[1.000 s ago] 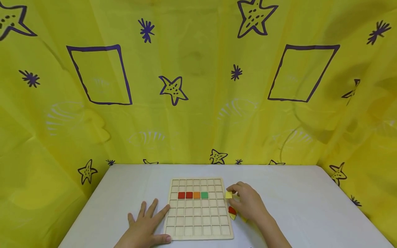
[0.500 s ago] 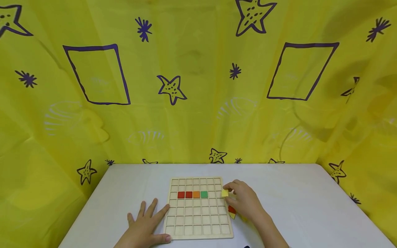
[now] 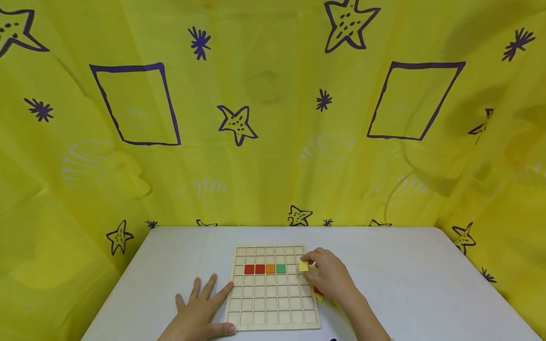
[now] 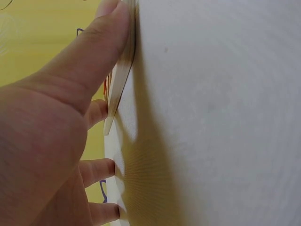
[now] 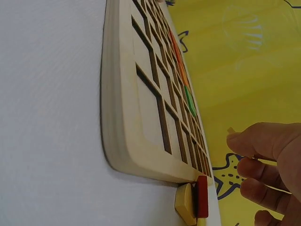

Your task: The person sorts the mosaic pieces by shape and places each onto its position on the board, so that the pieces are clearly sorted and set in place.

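Yellow curtain (image 3: pixel 273 166), printed with dark starfish and outlines, is hung behind a white-covered table (image 3: pixel 405 270), on which a wooden grid board (image 3: pixel 271 304) has been laid flat. Along its left edge, the left hand (image 3: pixel 197 310) is planted with fingers spread wide; the edge is met by forefinger and thumb while other fingertips are rested on the cloth, a brace seemingly meant to stop the board from sliding. Between thumb and forefinger of the right hand (image 3: pixel 334 274), a yellow tile (image 3: pixel 303 266) is pinched, the grip narrowed to the tile's width. It is held above the board's rightmost column, as judged from the head and right wrist views, with its face left mostly uncovered, probably so that it can be lined up by eye. In the third row from the top, two red tiles (image 3: pixel 249 269), an orange tile (image 3: pixel 270 269) and a green tile (image 3: pixel 281 268) are seated side by side, each apparently confined by its own recess. Beside the board's right edge, a loose red piece (image 5: pixel 202 197) and a loose yellow piece (image 5: pixel 185 203) are bunched together, within easy reach of the right hand, it would seem.
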### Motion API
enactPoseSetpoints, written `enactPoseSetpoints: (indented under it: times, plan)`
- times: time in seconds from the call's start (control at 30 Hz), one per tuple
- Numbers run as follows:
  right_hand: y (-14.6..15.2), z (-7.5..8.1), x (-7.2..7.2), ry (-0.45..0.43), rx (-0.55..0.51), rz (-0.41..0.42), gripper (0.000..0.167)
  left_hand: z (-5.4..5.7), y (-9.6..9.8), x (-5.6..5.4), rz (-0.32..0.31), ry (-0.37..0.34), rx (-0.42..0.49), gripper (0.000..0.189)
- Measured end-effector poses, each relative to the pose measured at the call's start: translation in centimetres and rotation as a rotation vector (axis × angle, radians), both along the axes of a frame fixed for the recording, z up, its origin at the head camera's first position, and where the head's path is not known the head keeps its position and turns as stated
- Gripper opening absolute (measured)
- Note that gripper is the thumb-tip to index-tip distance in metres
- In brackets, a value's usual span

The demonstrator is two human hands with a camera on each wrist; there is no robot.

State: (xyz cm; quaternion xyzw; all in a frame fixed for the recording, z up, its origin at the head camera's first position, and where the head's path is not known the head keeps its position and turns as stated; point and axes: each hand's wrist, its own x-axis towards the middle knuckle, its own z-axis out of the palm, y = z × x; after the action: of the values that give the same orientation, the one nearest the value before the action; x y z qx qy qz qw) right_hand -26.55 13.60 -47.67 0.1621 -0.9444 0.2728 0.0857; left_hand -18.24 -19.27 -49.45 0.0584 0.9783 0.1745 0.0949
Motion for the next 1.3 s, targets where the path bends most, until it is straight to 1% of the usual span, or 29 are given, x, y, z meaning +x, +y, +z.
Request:
enactPoseSetpoints:
  times: [0.33, 0.47, 0.6, 0.7, 0.87, 1.0, 1.1, 1.3]
  plan:
    - [-0.7, -0.2, -0.2, 0.014, 0.002, 0.025, 0.028, 0.0, 0.0, 0.1, -0.005, 0.003, 0.005, 0.103]
    - [-1.2, 0.0, -0.2, 0.008, -0.007, 0.033, 0.026, 0.1, 0.0, 0.1, -0.004, -0.003, 0.013, 0.102]
    - [-1.5, 0.1, -0.5, 0.001, -0.019, 0.043, 0.026, 0.1, -0.1, 0.2, -0.009, 0.011, 0.014, 0.102]
    - [-1.8, -0.1, -0.7, -0.001, -0.022, 0.048, 0.026, 0.1, -0.1, 0.3, -0.014, 0.026, 0.014, 0.103]
    - [-2.2, -0.4, -0.8, 0.003, -0.040, 0.068, 0.025, 0.1, -0.1, 0.3, -0.012, 0.026, 0.015, 0.102]
    - [-2.4, -0.6, -0.9, -0.020, -0.046, 0.073, 0.026, 0.1, -0.1, 0.3, -0.014, 0.026, 0.011, 0.103]
    - [-2.5, -0.7, -1.0, -0.030, -0.036, 0.081, 0.027, 0.1, -0.2, 0.3, -0.018, 0.028, 0.009, 0.103]
    - [-2.6, -1.1, -1.2, -0.022, -0.016, 0.089, 0.027, 0.2, -0.2, 0.4, -0.024, 0.035, 0.010, 0.103]
